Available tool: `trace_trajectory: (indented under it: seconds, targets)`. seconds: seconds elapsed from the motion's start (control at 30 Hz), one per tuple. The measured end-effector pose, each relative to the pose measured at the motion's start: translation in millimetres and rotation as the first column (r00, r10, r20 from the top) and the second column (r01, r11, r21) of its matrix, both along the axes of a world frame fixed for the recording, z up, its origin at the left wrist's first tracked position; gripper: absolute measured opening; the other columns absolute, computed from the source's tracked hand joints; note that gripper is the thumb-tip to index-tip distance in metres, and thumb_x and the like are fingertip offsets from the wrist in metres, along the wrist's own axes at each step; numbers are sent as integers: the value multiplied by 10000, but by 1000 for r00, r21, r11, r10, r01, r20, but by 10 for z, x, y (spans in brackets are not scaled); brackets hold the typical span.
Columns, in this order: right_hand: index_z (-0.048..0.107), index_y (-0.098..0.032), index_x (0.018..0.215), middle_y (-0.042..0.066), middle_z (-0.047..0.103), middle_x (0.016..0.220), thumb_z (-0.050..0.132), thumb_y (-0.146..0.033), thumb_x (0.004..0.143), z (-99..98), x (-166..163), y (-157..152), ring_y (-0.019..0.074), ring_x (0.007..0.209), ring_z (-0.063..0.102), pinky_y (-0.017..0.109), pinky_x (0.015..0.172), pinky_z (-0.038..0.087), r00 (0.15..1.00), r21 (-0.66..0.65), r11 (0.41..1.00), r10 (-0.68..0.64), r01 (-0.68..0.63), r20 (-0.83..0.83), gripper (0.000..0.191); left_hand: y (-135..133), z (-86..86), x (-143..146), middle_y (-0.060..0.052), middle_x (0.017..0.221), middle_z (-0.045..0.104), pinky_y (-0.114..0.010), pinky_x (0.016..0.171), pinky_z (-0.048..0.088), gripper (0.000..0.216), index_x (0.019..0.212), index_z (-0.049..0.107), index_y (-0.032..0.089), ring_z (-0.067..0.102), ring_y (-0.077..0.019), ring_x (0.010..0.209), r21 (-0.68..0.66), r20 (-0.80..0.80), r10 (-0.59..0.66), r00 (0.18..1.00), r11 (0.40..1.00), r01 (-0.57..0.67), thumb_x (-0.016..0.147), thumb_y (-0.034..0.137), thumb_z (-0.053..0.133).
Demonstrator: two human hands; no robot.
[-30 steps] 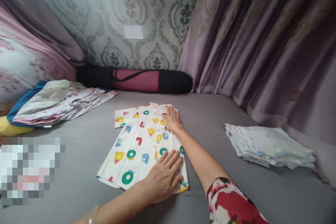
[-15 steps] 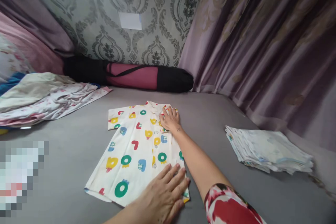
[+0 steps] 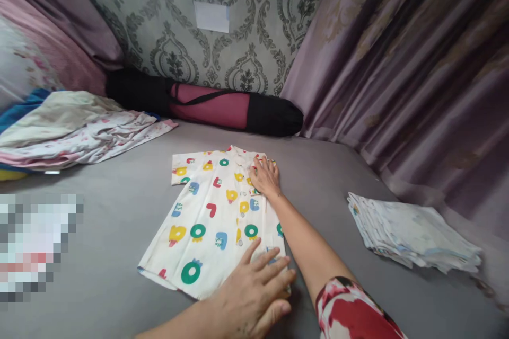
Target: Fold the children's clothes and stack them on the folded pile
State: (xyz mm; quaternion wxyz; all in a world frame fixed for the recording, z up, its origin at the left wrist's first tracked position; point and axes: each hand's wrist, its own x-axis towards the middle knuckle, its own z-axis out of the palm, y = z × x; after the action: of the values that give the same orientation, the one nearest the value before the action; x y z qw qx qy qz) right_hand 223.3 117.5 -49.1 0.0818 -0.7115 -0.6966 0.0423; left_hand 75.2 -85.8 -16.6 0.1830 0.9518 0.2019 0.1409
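A short-sleeved white shirt (image 3: 202, 243) with green, yellow, red and blue prints lies spread front up on the grey sheet. My right hand (image 3: 265, 177) rests flat near its right shoulder and sleeve, fingers spread, covering part of that sleeve. Over the lower right part of the shirt is my left hand (image 3: 256, 286), palm down with its fingers apart and the thumb out to the right. It hides the right corner of the hem; I cannot tell whether it touches the cloth. Neither hand grips anything.
A stack of folded pale cloths (image 3: 413, 233) lies to the right. Loose clothes (image 3: 79, 132) are heaped at the left. A long black and maroon bag (image 3: 210, 106) lies along the wall, and purple curtains (image 3: 377, 53) hang at the right. A blurred-out item (image 3: 35, 243) is at lower left.
My left hand's fingers have spread wider and its thumb sticks out more. My right hand stays at the shoulder. The whole view has shifted and tilted slightly.
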Motion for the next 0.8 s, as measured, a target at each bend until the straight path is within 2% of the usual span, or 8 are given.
trace_trajectory:
  seconds: [0.13, 0.27, 0.4, 0.53, 0.7, 0.8]
  targets:
    - [244, -207, 1522, 75, 142, 1605, 181, -377, 994, 133, -54, 19, 271, 1469, 79, 501, 1157, 49, 998, -24, 998, 62, -63, -18, 558, 86, -27, -20, -58, 1469, 459, -509, 1181, 172, 433, 1382, 467, 219, 329, -249, 1407, 10, 16, 273, 962, 962, -273, 1006, 329, 283]
    - [219, -93, 1520, 91, 154, 1599, 197, -343, 988, 156, -245, 56, 213, 1473, 74, 408, 1178, -2, 977, -11, 977, 212, -212, 1, 588, 188, -178, -36, -98, 1469, 453, -546, 1154, 224, 461, 1351, 504, 170, 339, -286, 1399, 58, -30, 459, 888, 888, -457, 1002, 367, 276]
    - [245, -67, 1507, 105, 198, 1588, 198, -358, 988, 23, -379, 103, 209, 1466, 117, 380, 1178, 36, 974, -30, 973, 227, -227, -5, 596, 201, -289, -38, -130, 1489, 413, -549, 1131, 263, 562, 1398, 455, 155, 330, -310, 1401, 91, -84, 483, 872, 875, -476, 982, 495, 289]
    - [244, -70, 1507, 110, 216, 1583, 217, -363, 980, -76, -388, 137, 219, 1463, 129, 396, 1178, 44, 976, -20, 976, 215, -216, -40, 604, 182, -364, -31, -139, 1508, 381, -547, 1135, 242, 608, 1418, 430, 158, 295, -317, 1416, 99, -103, 476, 874, 879, -467, 975, 538, 259]
    - [201, -99, 1524, 81, 159, 1598, 138, -400, 989, 45, -247, 220, 194, 1470, 103, 372, 1180, 62, 964, -132, 960, 232, -248, -126, 617, 177, -372, -38, -140, 1506, 385, -551, 1136, 229, 590, 1413, 439, 170, 284, -314, 1420, 103, -79, 475, 876, 878, -467, 974, 531, 277]
    - [183, -69, 1523, 96, 149, 1598, 105, -401, 990, 135, -84, 283, 193, 1472, 91, 362, 1180, 57, 977, -75, 977, 192, -199, -96, 633, 178, -348, -37, -137, 1498, 401, -549, 1136, 231, 590, 1400, 459, 176, 303, -313, 1412, 82, -82, 481, 873, 876, -475, 969, 540, 287]
